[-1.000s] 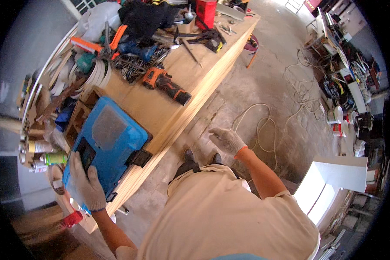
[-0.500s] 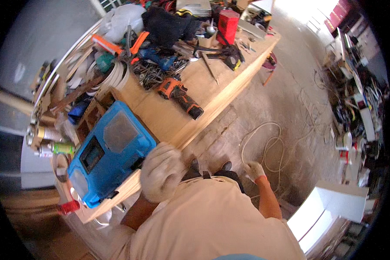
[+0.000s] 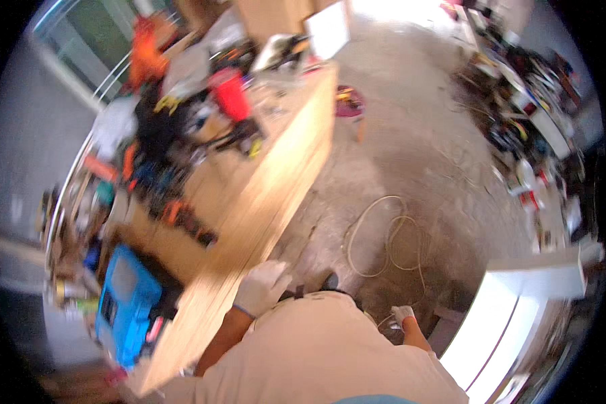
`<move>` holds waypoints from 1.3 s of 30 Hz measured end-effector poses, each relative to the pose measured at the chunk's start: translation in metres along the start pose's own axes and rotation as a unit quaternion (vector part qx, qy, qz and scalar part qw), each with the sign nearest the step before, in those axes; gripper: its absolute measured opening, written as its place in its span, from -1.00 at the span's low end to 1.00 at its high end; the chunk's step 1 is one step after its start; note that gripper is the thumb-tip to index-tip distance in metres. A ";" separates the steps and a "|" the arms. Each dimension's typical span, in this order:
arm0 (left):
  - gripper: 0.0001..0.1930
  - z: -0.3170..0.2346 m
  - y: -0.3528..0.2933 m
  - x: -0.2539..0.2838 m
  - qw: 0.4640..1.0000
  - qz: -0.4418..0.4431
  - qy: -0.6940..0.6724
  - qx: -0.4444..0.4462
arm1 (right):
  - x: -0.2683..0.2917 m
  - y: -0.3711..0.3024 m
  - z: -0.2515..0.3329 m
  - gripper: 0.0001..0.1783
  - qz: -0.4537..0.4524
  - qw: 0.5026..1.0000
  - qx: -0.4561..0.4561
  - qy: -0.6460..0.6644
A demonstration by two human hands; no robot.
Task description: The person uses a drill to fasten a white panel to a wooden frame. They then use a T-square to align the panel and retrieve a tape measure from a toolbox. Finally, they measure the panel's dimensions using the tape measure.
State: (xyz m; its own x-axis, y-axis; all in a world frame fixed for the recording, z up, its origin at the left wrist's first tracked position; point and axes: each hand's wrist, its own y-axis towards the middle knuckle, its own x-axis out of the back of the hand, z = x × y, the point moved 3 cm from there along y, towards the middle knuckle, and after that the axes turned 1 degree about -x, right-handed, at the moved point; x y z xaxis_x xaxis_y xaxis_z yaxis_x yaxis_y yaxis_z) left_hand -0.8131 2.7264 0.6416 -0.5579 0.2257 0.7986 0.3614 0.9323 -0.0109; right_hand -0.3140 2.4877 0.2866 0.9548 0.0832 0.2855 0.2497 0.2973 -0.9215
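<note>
Blue case [image 3: 128,308] sits on the bench [image 3: 269,195], left of and apart from left hand [image 3: 259,286]; likely stiff, maybe slick, weight unknown, so grab opposite edges; left and right hand [image 3: 402,314] grips: can't tell, blurred/small.

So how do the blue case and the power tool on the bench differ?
The case is blue; the power tool is orange and black. The case is broad and boxy, the power tool slimmer and smaller. Both lie on the bench, untouched.
</note>
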 end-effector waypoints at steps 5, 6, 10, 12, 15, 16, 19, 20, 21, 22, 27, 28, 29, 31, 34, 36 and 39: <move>-0.65 -0.034 0.053 -0.028 0.998 0.046 0.001 -0.051 | 0.003 -0.040 0.114 -0.56 -0.036 0.991 0.130 0.018; -0.65 -0.044 0.069 -0.033 0.995 0.061 -0.001 -0.076 | 0.005 -0.033 0.110 -0.55 -0.051 0.987 0.145 0.035; -0.64 -0.063 0.120 -0.052 0.984 0.114 0.000 -0.139 | 0.000 -0.034 0.110 -0.55 -0.068 0.980 0.160 0.091; -0.64 -0.066 0.150 -0.057 0.977 0.148 -0.010 -0.153 | -0.004 -0.041 0.104 -0.57 -0.085 0.983 0.132 0.099; -0.63 -0.072 0.204 -0.088 0.949 0.199 -0.042 -0.243 | -0.015 0.029 -0.044 -0.62 -0.189 0.980 0.058 0.024; -0.63 -0.073 0.219 -0.095 0.941 0.215 -0.039 -0.258 | -0.021 0.028 -0.057 -0.63 -0.192 0.974 0.062 -0.101; -0.60 -0.089 0.268 -0.128 0.904 0.301 -0.006 -0.304 | -0.053 -0.016 -0.085 -0.66 -0.166 0.929 0.033 -0.330; -0.60 -0.096 0.279 -0.137 0.883 0.337 -0.005 -0.327 | -0.071 -0.033 -0.091 -0.65 -0.169 0.967 -0.031 -0.187; -0.66 -0.104 0.292 -0.141 0.870 0.327 -0.010 -0.368 | -0.080 -0.051 -0.097 -0.63 -0.196 0.976 -0.091 -0.025; -0.64 -0.106 0.305 -0.149 0.865 0.328 -0.016 -0.379 | -0.087 -0.071 -0.104 -0.60 -0.243 0.953 -0.139 0.115; -0.61 -0.132 0.344 -0.196 0.773 0.434 0.017 -0.463 | -0.186 -0.153 -0.025 -0.49 -0.329 0.883 -0.180 0.283; -0.61 -0.135 0.346 -0.200 0.759 0.449 0.022 -0.471 | -0.204 -0.171 -0.008 -0.46 -0.317 0.861 -0.210 0.337; -0.61 -0.147 0.342 -0.205 0.733 0.461 0.006 -0.500 | -0.237 -0.185 0.004 -0.47 -0.341 0.847 -0.210 0.350; -0.63 -0.173 0.326 -0.205 0.703 0.496 -0.018 -0.509 | -0.286 -0.200 0.021 -0.50 -0.343 0.857 -0.196 0.331; -0.66 -0.212 0.281 -0.202 0.658 0.553 -0.079 -0.504 | -0.333 -0.233 0.024 -0.53 -0.442 0.788 -0.180 0.389; -0.66 -0.244 0.242 -0.189 0.633 0.592 -0.130 -0.481 | -0.303 -0.283 0.027 -0.55 -0.534 0.710 -0.135 0.439; -0.67 -0.280 0.171 -0.169 0.572 0.627 -0.132 -0.511 | -0.212 -0.436 0.067 -0.68 -0.633 0.515 0.014 0.578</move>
State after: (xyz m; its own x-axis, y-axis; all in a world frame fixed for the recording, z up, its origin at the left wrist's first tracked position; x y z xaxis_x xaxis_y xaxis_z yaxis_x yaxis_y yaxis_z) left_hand -0.4479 2.7688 0.6726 0.5754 0.6972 0.4277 0.7743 -0.6328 -0.0101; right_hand -0.6361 2.4045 0.6457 -0.5082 -0.8112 0.2893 0.8031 -0.5677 -0.1810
